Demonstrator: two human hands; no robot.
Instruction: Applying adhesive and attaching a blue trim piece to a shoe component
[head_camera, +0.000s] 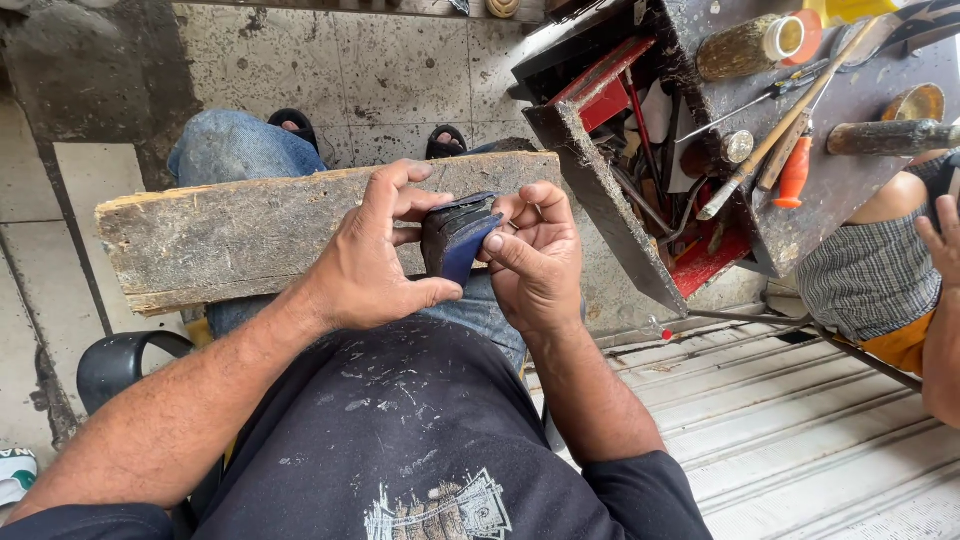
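Resting across the lap, a rough wooden plank (250, 235) is lying just beyond the hands. A dark folded piece with a blue edge (458, 240) is being pinched over it: the left hand (370, 255) is closing its grip on the near side, the right hand (535, 255) is pressing thumb and fingers on the far edge. At two o'clock a cluttered tool tray (600, 190) is crowding close, with an orange-handled tool (793, 175) lying on the dark tabletop (860, 90). Another person's arm (940, 300) is showing at three o'clock.

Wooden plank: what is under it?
The plank lies across the person's knees: jeans and sandalled toes show beyond it over tiled floor. The lap beneath is covered.
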